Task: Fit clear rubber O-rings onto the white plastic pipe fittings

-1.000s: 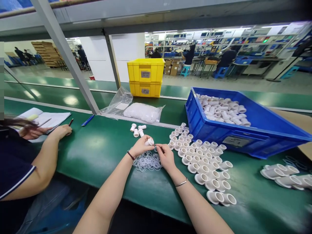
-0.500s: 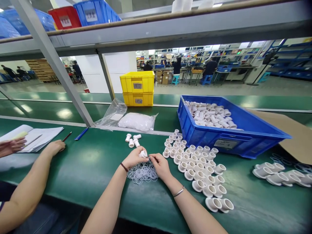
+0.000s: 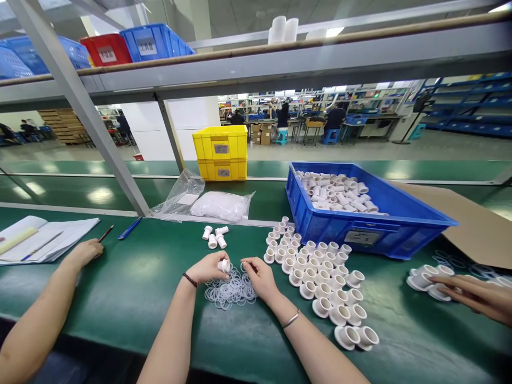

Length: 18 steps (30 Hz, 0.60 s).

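My left hand [image 3: 208,268] is closed around a white flanged plastic fitting [image 3: 224,265], its end facing right. Just to the right, my right hand [image 3: 258,274] pinches a thin translucent ring [image 3: 242,268] between thumb and forefinger, a short gap away from the fitting. Below both hands lies a loose pile of rings [image 3: 230,292]. Several loose white fittings [image 3: 213,241] lie beyond my left hand. On the right, many fittings [image 3: 323,290] stand in close rows, flange down.
A blue bin [image 3: 360,224] of fittings stands behind the rows. Plastic bags [image 3: 222,206] and yellow crates [image 3: 222,154] are at the back. One co-worker's hand [image 3: 85,253] rests at left beside a notebook [image 3: 52,240]; another person's hand [image 3: 476,293] reaches over fittings at right.
My hands have moved slightly apart, the fitting shifting left of the ring. Another person's hand has entered at right, and a hand over the notebook has left view. The view has tilted up slightly.
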### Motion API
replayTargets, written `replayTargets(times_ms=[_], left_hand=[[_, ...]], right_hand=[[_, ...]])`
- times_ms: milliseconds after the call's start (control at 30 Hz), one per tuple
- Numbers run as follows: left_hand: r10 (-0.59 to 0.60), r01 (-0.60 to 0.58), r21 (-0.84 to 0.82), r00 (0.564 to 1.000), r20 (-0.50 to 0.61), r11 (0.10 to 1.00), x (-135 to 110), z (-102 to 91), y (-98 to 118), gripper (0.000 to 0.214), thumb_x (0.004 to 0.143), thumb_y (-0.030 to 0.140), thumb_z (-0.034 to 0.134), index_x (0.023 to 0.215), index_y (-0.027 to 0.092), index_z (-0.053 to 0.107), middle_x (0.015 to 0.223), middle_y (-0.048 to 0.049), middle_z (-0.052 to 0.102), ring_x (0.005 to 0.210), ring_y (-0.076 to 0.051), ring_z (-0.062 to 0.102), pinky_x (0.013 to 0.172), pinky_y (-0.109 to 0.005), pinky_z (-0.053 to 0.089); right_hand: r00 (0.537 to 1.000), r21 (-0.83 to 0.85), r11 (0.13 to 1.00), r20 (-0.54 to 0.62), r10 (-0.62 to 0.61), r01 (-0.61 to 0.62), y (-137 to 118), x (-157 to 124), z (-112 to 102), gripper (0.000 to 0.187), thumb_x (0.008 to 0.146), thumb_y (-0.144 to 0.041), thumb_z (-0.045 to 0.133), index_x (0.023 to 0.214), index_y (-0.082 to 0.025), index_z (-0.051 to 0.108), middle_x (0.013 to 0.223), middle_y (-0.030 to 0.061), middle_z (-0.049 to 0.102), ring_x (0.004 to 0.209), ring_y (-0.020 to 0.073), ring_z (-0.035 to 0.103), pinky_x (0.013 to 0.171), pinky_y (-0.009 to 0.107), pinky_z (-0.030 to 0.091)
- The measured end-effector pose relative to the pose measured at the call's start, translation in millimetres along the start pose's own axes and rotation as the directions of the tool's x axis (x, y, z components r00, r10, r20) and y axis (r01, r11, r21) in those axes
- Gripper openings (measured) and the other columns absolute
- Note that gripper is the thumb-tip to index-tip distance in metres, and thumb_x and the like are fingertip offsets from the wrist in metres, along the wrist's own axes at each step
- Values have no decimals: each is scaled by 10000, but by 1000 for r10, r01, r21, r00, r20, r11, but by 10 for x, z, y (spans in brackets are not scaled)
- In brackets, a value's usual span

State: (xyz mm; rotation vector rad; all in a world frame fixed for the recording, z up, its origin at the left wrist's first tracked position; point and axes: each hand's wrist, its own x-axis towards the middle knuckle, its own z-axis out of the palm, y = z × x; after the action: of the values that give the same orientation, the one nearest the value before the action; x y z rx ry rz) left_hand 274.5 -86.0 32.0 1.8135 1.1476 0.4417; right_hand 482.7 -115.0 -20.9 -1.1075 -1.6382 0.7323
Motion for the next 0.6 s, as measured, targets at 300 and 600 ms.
replayTargets(times_ms=[300, 600], left_hand=[[16, -11, 20, 969, -248, 1000, -10, 5, 30, 383, 724, 416, 644, 972, 146, 531, 845, -19, 535, 731, -145, 485, 662, -244, 389], [181, -169, 79, 962, -202, 983, 95, 378, 228, 505, 779, 452, 621, 1172, 179, 459, 1035, -54, 552, 882, -179, 529, 796, -287, 418]], right_hand=[[998, 43, 999, -68, -17, 20, -20, 5, -5, 273, 891, -387, 491, 921, -187, 674, 833, 58, 658, 764, 175, 608, 700, 285, 476], [980, 90, 996, -198, 2, 17, -26, -1, -38, 279, 918, -387, 453, 977, -180, 631, 853, 54, 627, 755, 156, 577, 692, 276, 453]])
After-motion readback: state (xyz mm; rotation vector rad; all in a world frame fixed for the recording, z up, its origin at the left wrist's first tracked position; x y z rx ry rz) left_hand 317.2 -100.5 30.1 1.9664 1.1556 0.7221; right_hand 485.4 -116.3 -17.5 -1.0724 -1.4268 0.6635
